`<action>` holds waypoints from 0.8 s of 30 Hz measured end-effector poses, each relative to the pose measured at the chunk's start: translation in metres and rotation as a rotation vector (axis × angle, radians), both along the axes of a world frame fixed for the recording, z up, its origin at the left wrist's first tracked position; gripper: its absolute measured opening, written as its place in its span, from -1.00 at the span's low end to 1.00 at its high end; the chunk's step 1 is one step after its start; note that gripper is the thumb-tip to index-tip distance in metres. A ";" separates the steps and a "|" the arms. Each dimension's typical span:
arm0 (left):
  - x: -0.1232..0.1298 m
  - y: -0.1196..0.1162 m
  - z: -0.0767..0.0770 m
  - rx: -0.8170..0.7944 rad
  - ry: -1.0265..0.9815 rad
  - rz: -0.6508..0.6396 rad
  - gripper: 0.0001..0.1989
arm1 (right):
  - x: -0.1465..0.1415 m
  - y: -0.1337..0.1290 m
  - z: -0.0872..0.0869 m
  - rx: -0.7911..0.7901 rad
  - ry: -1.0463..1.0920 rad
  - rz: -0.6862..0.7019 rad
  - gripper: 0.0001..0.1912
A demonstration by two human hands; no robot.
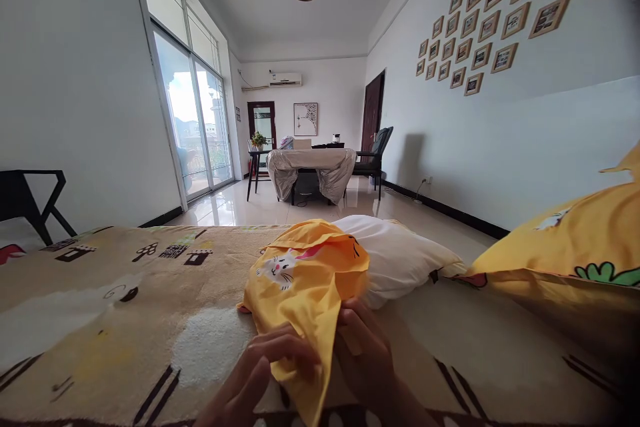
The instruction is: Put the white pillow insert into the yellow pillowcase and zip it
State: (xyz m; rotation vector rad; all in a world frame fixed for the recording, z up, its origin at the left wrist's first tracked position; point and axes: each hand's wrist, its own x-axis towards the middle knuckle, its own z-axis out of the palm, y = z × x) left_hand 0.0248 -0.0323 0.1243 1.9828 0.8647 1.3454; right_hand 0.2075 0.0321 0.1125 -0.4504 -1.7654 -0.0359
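Observation:
A yellow pillowcase with a white cat-like print lies bunched in front of me, one corner hanging down toward me. My right hand has its fingers closed on the right edge of the cloth. Across the lower left part of the pillowcase, my left hand reaches with fingers extended and thumb apart; its fingertips touch the fabric near a fold. Behind and to the right is a white pillow, partly covered by the pillowcase. Whether any of the pillow is inside the yellow cloth cannot be seen.
A beige patterned blanket spreads under everything. At the right edge stands another yellow pillow with printed figures. A black chair is at the left. Farther off are a covered table and a dark armchair.

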 end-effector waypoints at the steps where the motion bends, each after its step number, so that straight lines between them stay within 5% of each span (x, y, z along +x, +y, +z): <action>1: 0.001 0.002 0.001 -0.078 0.014 -0.019 -0.39 | -0.001 -0.002 0.001 -0.005 0.003 0.008 -0.84; 5: 0.015 0.010 0.002 -0.118 0.064 0.231 -0.75 | -0.006 -0.010 0.004 0.031 -0.067 0.031 -0.83; 9: 0.026 0.010 -0.006 -0.038 0.141 0.324 -0.87 | -0.009 -0.010 0.001 0.117 -0.129 -0.038 -0.89; 15: 0.022 0.016 -0.017 0.010 0.202 0.350 -0.77 | -0.008 -0.004 -0.003 0.168 -0.142 -0.062 -0.92; 24: 0.010 0.017 -0.009 -0.095 0.151 0.233 -0.73 | 0.002 0.009 -0.002 0.223 -0.173 -0.172 -0.88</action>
